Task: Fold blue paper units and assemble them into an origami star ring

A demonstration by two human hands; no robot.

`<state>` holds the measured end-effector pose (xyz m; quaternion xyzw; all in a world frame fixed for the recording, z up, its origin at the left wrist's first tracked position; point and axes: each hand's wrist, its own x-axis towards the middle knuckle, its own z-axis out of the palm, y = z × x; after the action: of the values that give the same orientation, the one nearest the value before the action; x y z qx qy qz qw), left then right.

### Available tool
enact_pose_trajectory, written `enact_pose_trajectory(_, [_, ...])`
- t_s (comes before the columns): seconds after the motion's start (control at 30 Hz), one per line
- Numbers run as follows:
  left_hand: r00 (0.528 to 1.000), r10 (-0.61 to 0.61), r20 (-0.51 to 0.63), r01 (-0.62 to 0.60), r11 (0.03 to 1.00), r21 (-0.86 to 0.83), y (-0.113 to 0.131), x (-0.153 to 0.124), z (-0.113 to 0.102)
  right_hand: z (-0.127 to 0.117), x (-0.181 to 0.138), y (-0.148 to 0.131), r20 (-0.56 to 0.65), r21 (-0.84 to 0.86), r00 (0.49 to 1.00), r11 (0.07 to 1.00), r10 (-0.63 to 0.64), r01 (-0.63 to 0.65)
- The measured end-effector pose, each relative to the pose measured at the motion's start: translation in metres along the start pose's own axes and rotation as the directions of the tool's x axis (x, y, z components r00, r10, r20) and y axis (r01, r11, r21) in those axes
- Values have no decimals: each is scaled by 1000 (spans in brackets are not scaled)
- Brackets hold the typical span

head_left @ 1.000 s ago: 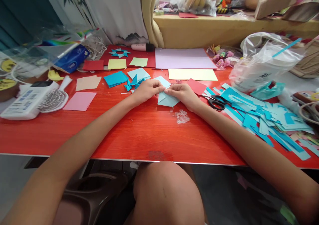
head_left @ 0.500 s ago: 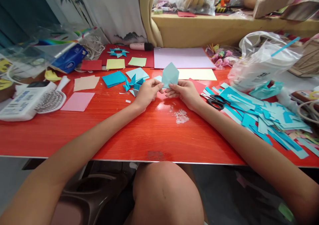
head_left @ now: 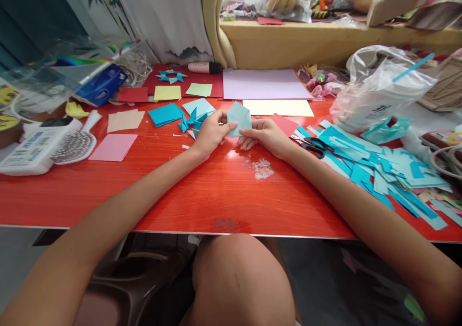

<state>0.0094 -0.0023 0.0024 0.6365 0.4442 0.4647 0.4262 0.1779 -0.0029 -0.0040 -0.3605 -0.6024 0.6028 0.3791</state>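
A person sits at a red table [head_left: 162, 201] with both forearms over it, the two hands close together near its middle. Between them is a folded light blue paper [head_left: 239, 115], raised off the tabletop, its pointed end upward. The left hand [head_left: 212, 134] pinches its left side, the thumb lying across the front and the fingers behind. The right hand [head_left: 269, 136] has its thumb and forefinger together at the lower right edge of the paper; its other fingers curl loosely below, and how firmly they press cannot be told.

Just beside the left hand lie some folded blue pieces [head_left: 195, 120], with a pale blue square [head_left: 199, 106] behind them and a stack of deeper blue squares [head_left: 166, 115] to their left. Near the right hand are a red sheet [head_left: 284, 123] and black-handled scissors [head_left: 313, 146], partly hidden by the wrist. A heap of blue paper strips [head_left: 382, 164] spreads further right. Small clear bits [head_left: 263, 168] sit in a patch on the table, nearer the person than the right hand.
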Motion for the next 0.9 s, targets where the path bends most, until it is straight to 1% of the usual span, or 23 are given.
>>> enact_pose_trajectory(0.07, [1000, 14, 3, -14, 1000, 3, -1, 1, -1, -1, 0, -1, 48, -17, 999, 1000, 14, -14])
enact_pose_trajectory(0.2, [997, 36, 62, -35, 999, -24, -6, 4, -5, 0, 0, -1, 16, 17, 1000, 1000, -12, 12])
enact_pose_trajectory(0.27, [996, 32, 82, -29, 999, -32, -6, 5, -6, 2, 0, -1, 9, 25, 1000, 1000, -19, 19])
enact_pose_trajectory(0.37, [995, 11, 104, -5, 998, -57, -4, 5, -6, 2, 1, 1, -40, 43, 999, 999, -32, 34])
enact_pose_trajectory(0.47, [995, -27, 91, 36, 994, -98, -1, 3, -3, 0, 2, 3, -58, 53, 998, 998, -37, 40])
enact_pose_trajectory(0.63, [995, -71, 71, 77, 993, -92, 2, 1, -3, -2, 1, 3, -15, 58, 1000, 998, 6, -6])
enact_pose_trajectory(0.7, [995, -71, 72, 77, 993, -87, 2, 1, -4, -1, 2, 2, -44, 51, 999, 999, -4, 7])
enact_pose_trajectory(0.8, [995, -71, 77, 76, 995, -66, 2, 2, -5, 2, 2, 3, -138, 55, 988, 995, -75, 83])
enact_pose_trajectory(0.9, [999, -20, 48, 19, 1000, 5, -1, 4, -6, 2, 2, 5, -208, 26, 972, 993, -105, 113])
